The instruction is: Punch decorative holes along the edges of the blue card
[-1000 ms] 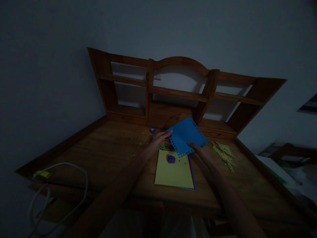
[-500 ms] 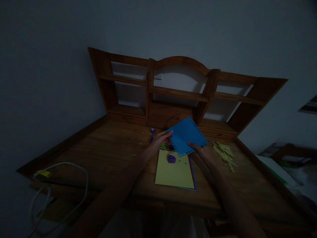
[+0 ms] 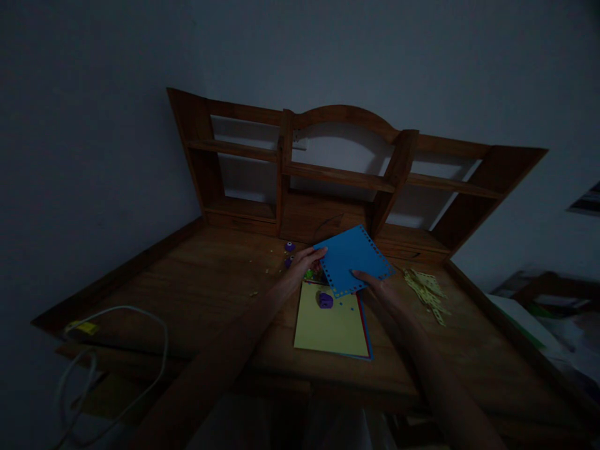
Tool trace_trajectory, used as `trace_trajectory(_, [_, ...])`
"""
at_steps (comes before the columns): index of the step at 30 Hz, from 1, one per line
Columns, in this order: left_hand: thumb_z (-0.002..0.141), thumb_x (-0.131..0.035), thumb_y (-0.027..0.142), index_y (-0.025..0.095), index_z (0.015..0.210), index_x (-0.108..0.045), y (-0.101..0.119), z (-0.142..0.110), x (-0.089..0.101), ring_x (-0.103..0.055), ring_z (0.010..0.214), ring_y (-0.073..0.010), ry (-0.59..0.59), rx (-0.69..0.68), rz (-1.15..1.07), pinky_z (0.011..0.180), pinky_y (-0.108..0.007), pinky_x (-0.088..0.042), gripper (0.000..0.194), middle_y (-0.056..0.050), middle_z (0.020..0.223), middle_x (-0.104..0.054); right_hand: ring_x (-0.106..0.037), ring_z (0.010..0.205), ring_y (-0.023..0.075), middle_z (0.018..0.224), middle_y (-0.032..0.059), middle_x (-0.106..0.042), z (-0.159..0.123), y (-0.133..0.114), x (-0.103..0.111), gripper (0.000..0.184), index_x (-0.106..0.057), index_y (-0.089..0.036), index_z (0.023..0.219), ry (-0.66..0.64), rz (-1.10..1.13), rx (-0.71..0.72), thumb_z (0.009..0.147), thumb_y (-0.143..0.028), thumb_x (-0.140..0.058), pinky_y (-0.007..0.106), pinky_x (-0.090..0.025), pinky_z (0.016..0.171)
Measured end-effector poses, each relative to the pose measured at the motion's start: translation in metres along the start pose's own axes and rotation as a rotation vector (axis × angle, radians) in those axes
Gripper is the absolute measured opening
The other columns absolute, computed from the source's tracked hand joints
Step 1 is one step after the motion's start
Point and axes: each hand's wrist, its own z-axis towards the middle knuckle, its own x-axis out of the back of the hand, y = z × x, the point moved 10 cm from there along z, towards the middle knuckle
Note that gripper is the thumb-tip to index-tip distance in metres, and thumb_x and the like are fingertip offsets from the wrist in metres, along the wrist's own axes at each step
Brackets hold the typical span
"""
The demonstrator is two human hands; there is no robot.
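Note:
Both hands hold a sheet of blue paper (image 3: 349,253) tilted above the desk, with rows of punched holes along several of its edges. My left hand (image 3: 305,261) pinches its left corner, thumb on top. On its lower right side my right hand (image 3: 375,289) grips it, thumb lying over the face and the other fingers hidden beneath. Below the sheet lies a stack of coloured paper with a yellow sheet (image 3: 330,331) on top. A purple craft punch (image 3: 325,300) rests on that stack, beside a few small blue paper dots.
Two more purple punches (image 3: 289,247) stand behind my left hand. Cut yellow paper strips (image 3: 425,290) lie to the right. A wooden shelf unit (image 3: 342,178) closes the desk's back. A white cable (image 3: 162,325) loops at the left edge. Small yellow scraps (image 3: 254,294) dot the desk.
The blue paper has tilted and dipped slightly, with my right thumb a little further left. Both hands keep their hold, and the punch and stack stay in place.

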Motion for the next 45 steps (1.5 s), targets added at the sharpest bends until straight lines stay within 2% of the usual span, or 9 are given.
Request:
trace_trajectory(4, [0.073, -0.078, 0.052, 0.017, 0.081, -0.067, 0.002, -0.002, -0.003, -0.056, 0.061, -0.0154, 0.021, 0.004, -0.010, 0.058, -0.029, -0.043, 0.038, -0.006, 0.078, -0.066, -0.071, 0.095, 0.0265, 0.113, 0.0072, -0.073, 0.004, 0.008, 0.003, 0.054, -0.065, -0.021, 0.112, -0.019, 0.006, -0.014, 0.064, -0.032, -0.086, 0.039, -0.058, 0.086])
trace_trajectory(13, [0.076, -0.075, 0.053, 0.016, 0.080, -0.066, 0.016, -0.011, -0.015, -0.056, 0.061, -0.0141, -0.013, -0.015, -0.090, 0.059, -0.028, -0.043, 0.038, -0.005, 0.076, -0.066, -0.071, 0.090, 0.0266, 0.094, 0.0041, -0.076, 0.001, 0.005, 0.006, 0.055, -0.067, -0.019, 0.110, 0.000, -0.045, 0.033, 0.061, -0.033, -0.088, 0.042, -0.057, 0.086])
trace_trajectory(16, [0.076, -0.074, 0.055, 0.017, 0.079, -0.066, 0.014, -0.011, -0.015, -0.055, 0.059, -0.0139, -0.018, 0.005, -0.055, 0.059, -0.028, -0.042, 0.039, -0.005, 0.073, -0.064, -0.070, 0.098, 0.0275, 0.099, 0.0041, -0.076, 0.000, 0.003, 0.007, 0.057, -0.067, -0.021, 0.113, 0.045, -0.020, 0.039, 0.061, -0.031, -0.087, 0.043, -0.057, 0.089])
trace_trajectory(22, [0.076, -0.073, 0.058, 0.017, 0.082, -0.067, 0.009, -0.009, -0.011, -0.057, 0.060, -0.0153, -0.029, 0.006, -0.024, 0.063, -0.030, -0.042, 0.042, -0.005, 0.073, -0.064, -0.070, 0.102, 0.0270, 0.115, 0.0059, -0.073, 0.003, 0.003, 0.003, 0.055, -0.064, -0.022, 0.118, 0.002, 0.050, 0.002, 0.068, -0.033, -0.083, 0.042, -0.057, 0.091])
trace_trajectory(26, [0.075, -0.072, 0.060, 0.018, 0.079, -0.066, 0.005, -0.007, -0.012, -0.056, 0.057, -0.0150, -0.035, 0.024, -0.021, 0.059, -0.030, -0.042, 0.043, -0.003, 0.068, -0.062, -0.069, 0.105, 0.0269, 0.116, 0.0067, -0.072, 0.001, -0.011, 0.008, 0.048, -0.067, -0.022, 0.112, 0.075, -0.011, 0.049, 0.066, -0.027, -0.084, 0.039, -0.056, 0.094])
trace_trajectory(30, [0.076, -0.071, 0.063, 0.018, 0.078, -0.065, 0.000, -0.003, -0.014, -0.056, 0.055, -0.0150, -0.070, 0.045, -0.062, 0.059, -0.030, -0.044, 0.045, -0.003, 0.065, -0.062, -0.069, 0.105, 0.0272, 0.116, 0.0068, -0.072, -0.003, -0.024, 0.012, 0.049, -0.066, -0.022, 0.115, 0.167, -0.058, 0.102, 0.068, -0.025, -0.082, 0.038, -0.057, 0.092])
trace_trajectory(35, [0.077, -0.065, 0.068, 0.017, 0.078, -0.063, -0.007, 0.001, -0.010, -0.056, 0.053, -0.0132, -0.056, 0.087, -0.174, 0.054, -0.027, -0.045, 0.051, -0.003, 0.065, -0.063, -0.071, 0.097, 0.0269, 0.117, 0.0053, -0.072, 0.001, -0.025, 0.025, 0.056, -0.063, -0.023, 0.121, 0.219, -0.125, 0.135, 0.069, -0.029, -0.083, 0.036, -0.060, 0.082])
trace_trajectory(41, [0.082, -0.068, 0.055, 0.017, 0.076, -0.055, 0.002, -0.003, -0.009, -0.052, 0.051, -0.0099, -0.033, 0.114, -0.421, 0.049, -0.023, -0.043, 0.041, 0.000, 0.066, -0.060, -0.069, 0.103, 0.0273, 0.120, 0.0057, -0.070, 0.020, -0.010, 0.050, 0.054, -0.066, -0.024, 0.117, 0.256, -0.072, 0.179, 0.067, -0.029, -0.084, 0.035, -0.060, 0.082])
trace_trajectory(45, [0.091, -0.055, 0.054, 0.016, 0.071, -0.053, 0.000, -0.006, -0.014, -0.041, 0.042, -0.0079, -0.097, 0.188, -0.513, 0.041, -0.020, -0.034, 0.043, 0.003, 0.052, -0.046, -0.068, 0.105, 0.0276, 0.123, 0.0054, -0.069, 0.023, -0.007, 0.054, 0.054, -0.066, -0.024, 0.116, 0.263, -0.085, 0.180, 0.066, -0.030, -0.085, 0.036, -0.060, 0.084])
